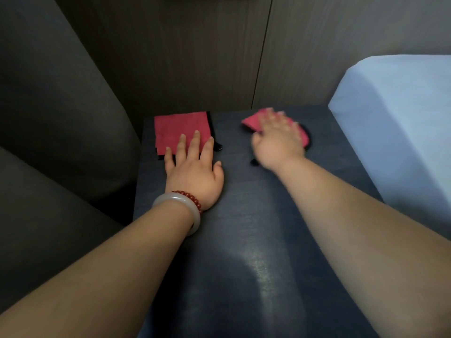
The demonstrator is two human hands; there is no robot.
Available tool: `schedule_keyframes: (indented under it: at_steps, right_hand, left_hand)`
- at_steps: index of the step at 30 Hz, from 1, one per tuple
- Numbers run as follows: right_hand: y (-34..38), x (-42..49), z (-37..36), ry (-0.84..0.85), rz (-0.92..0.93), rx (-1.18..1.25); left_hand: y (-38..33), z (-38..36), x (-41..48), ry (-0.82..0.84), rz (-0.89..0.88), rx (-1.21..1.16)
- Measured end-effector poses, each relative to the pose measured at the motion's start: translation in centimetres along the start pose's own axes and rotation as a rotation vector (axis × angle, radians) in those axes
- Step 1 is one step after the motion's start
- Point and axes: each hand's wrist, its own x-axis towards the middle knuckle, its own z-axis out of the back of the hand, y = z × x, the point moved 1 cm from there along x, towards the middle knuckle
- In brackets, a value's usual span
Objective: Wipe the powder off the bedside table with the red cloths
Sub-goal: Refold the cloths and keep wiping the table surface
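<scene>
Dark tabletop point(244, 203), far end: left hand point(195, 167), fingers flat, pins flat red cloth point(180, 130); right hand point(278, 140), fingers spread, presses crumpled red cloth point(251, 120). Powder faint near edge; advise overlapping strokes, even pressure.

On the bedside table point(244, 215) we see two cloths at the back: flat cloth point(181, 129) left, crumpled cloth point(252, 120) right.

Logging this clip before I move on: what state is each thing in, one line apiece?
Left cloth: spread flat on the table, far left.
Right cloth: bunched under the right hand, blurred.
Left hand: flat, fingertips on the left cloth's near edge.
Right hand: palm down on the right cloth, motion-blurred.
Table: dark top, faint pale patch near the front.
</scene>
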Motion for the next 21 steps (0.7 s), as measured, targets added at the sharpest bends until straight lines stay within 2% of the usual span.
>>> schedule_keyframes:
  at_steps: [2, 3, 4, 7, 9, 11, 14, 15, 17, 19, 21]
  right_hand:
    - [-3.0, 1.1, 0.7, 0.007, -0.264, 0.014]
    - [-3.1, 1.3, 0.7, 0.026, -0.309, 0.016]
    - [-2.1, 1.0, 0.6, 0.032, -0.276, 0.014]
    - [3.5, -1.3, -0.7, 0.017, 0.082, 0.032]
    - [4.6, -2.4, -1.1, 0.016, 0.209, 0.035]
    - [2.1, -0.9, -0.5, 0.003, 0.103, 0.03]
    - [-3.1, 1.5, 1.0, 0.036, -0.247, 0.015]
    - [-3.4, 1.8, 1.0, 0.045, -0.303, 0.012]
    - [-0.8, 1.2, 0.4, 0.033, -0.228, 0.007]
    - [3.3, -0.1, -0.6, 0.044, -0.005, 0.021]
    - [5.3, -0.7, -0.9, 0.07, 0.137, 0.036]
  left_hand:
    - [-0.2, 0.0, 0.1, 0.012, -0.002, 0.004]
    - [-0.2, -0.1, 0.2, 0.015, -0.001, 0.008]
    - [-0.2, 0.0, 0.3, 0.018, 0.0, 0.008]
    - [-0.1, 0.0, 0.3, 0.016, 0.0, 0.007]
    - [-0.1, 0.1, 0.1, 0.015, -0.002, 0.019]
    - [-0.1, 0.1, 0.1, 0.026, -0.004, 0.034]
    - [-0.2, 0.1, 0.2, 0.046, -0.003, 0.05]
    - [-0.2, 0.1, 0.2, 0.046, -0.003, 0.052]
    - [-0.2, 0.0, 0.3, 0.045, -0.009, 0.059]
    - [-0.2, 0.0, 0.3, 0.051, -0.017, 0.066]
    - [-0.2, 0.1, 0.3, 0.058, -0.019, 0.072]
